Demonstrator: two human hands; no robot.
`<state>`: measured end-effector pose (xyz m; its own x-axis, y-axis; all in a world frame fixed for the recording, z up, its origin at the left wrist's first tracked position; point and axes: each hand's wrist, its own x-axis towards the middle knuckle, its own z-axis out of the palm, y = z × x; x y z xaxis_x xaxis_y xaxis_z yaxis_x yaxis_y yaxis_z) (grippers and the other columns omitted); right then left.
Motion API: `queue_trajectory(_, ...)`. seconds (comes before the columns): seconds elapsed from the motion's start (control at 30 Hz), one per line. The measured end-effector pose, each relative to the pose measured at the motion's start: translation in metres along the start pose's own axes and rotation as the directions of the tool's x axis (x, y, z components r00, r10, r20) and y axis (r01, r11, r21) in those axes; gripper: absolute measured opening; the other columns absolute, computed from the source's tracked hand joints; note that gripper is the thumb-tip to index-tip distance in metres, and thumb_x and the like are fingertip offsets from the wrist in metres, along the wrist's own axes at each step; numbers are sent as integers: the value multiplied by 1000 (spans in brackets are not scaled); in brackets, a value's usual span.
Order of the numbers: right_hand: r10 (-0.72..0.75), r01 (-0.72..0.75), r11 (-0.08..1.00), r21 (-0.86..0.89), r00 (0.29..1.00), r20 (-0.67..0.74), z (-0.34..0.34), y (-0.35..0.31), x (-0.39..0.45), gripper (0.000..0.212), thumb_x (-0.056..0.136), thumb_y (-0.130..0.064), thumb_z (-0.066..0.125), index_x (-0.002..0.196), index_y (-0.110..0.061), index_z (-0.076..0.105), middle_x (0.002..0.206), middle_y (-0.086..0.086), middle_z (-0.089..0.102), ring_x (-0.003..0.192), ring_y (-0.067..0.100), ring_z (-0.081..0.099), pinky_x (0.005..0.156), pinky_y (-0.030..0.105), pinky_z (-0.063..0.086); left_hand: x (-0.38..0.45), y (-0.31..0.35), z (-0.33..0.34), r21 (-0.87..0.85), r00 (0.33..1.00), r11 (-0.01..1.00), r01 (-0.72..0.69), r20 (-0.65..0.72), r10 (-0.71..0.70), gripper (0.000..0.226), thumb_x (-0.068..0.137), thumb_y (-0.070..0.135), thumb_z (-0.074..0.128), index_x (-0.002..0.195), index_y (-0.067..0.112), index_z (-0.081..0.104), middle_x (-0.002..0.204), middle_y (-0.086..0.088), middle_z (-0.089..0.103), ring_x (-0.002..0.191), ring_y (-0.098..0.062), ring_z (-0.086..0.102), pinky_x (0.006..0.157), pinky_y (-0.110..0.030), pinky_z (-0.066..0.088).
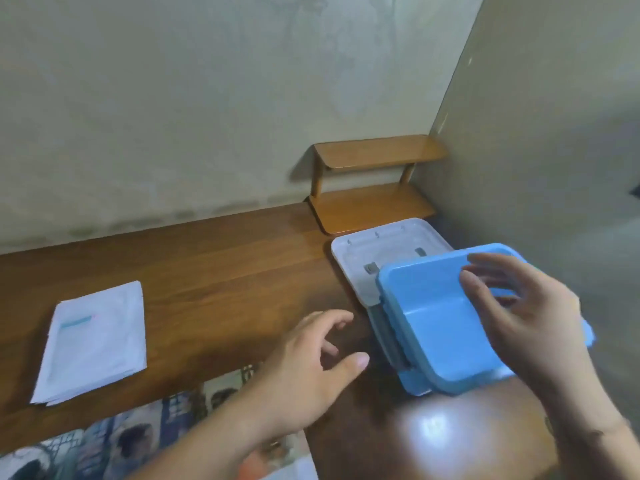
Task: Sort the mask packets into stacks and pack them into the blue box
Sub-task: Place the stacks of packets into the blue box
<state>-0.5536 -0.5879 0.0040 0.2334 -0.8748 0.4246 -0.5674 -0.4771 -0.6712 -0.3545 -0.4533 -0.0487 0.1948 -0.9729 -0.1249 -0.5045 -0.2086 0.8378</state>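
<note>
Both hands, left hand (304,368) and right hand (519,317), hover spread, holding nothing; rigid blue plastic box (446,327) looks light, so grab its rims.

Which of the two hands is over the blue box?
The right hand, fingers spread over the open blue plastic box. The left hand hovers over the brown wooden table beside it.

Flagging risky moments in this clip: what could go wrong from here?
1. The box looks tilted, partly propped on its white lid, with the right hand open over it; it could slip or tip.
2. The box lies near the table edge by the wall and might slide off.
3. The packets lie far left, so carrying them across may fan the stack out.
</note>
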Motion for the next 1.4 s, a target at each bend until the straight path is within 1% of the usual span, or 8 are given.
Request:
queue_trajectory(0.1, 29, -54, 943, -328, 996, -81, -29, 51, 25, 31, 83, -31, 59, 105, -10, 69, 108, 8, 69, 104, 32, 62, 95, 39, 46, 13, 29, 18, -22, 993, 999, 34, -114, -36, 45, 89, 43, 63, 128, 48, 40, 125, 44, 27, 112, 17, 40, 91, -10, 43)
queue_trajectory(0.23, 259, -157, 847, -507, 956, 136, -59, 101, 42, 42, 81, -33, 64, 119, -16, 61, 125, 7, 57, 120, 34, 50, 100, 42, 41, 31, 51, 42, -52, 956, 991, 127, -260, -136, 46, 83, 39, 72, 119, 41, 44, 124, 27, 32, 119, -10, 44, 103, -36, 44)
queue_trajectory(0.43, 496, -407, 856, -318, 821, 282, -66, 125, 47, 33, 84, -29, 68, 112, -13, 61, 110, 2, 61, 107, 21, 55, 87, 26, 38, 45, 68, 58, -65, 910, 933, 353, -209, -358, 32, 81, 37, 74, 83, 18, 48, 100, 0, 45, 84, -1, 46, 70, -21, 34)
queue_trajectory(0.57, 577, -561, 816, -140, 773, 265, -65, 129, 45, 18, 87, -26, 66, 103, -20, 61, 97, -4, 66, 92, 19, 60, 76, 27, 40, 55, 72, 62, -96, 876, 887, 452, -140, -462, 41, 79, 43, 76, 76, 10, 51, 69, -1, 51, 61, -17, 51, 57, -30, 41)
queue_trajectory(0.73, 626, -640, 769, 4, 753, 204, -65, 137, 39, 8, 85, -19, 68, 89, -25, 65, 95, -7, 70, 89, 20, 66, 77, 35, 51, 61, 82, 58, -199, 863, 876, 439, -178, -472, 31, 79, 23, 76, 70, 12, 48, 59, 6, 40, 49, -4, 35, 49, -20, 29)
queue_trajectory(0.97, 556, -581, 784, 220, 814, 168, -57, 66, 54, 4, 87, -19, 68, 91, -18, 67, 90, -3, 72, 79, 18, 65, 52, 9, 43, 54, 80, -11, -272, 890, 910, 313, -251, -381, 30, 85, 24, 66, 81, 2, 46, 67, 1, 40, 58, -8, 33, 54, -21, 26)
queue_trajectory(1.1, 439, -529, 775, 347, 844, 308, 21, -3, 66, 11, 92, -20, 61, 84, -17, 67, 79, -8, 69, 66, 2, 58, 48, 8, 40, 32, 41, -89, -295, 783, 909, 294, -471, -406, 25, 95, 27, 58, 77, 14, 46, 59, 11, 48, 51, -5, 40, 49, -22, 29)
queue_trajectory(1.4, 363, -604, 753, 263, 714, 599, 165, -65, 41, 12, 94, -32, 56, 95, -24, 66, 93, 1, 67, 93, 23, 65, 75, 49, 60, -7, -68, -160, -289, 633, 812, 507, -515, -578, 29, 102, 40, 40, 91, 15, 50, 73, -3, 50, 62, -16, 46, 55, -31, 33)
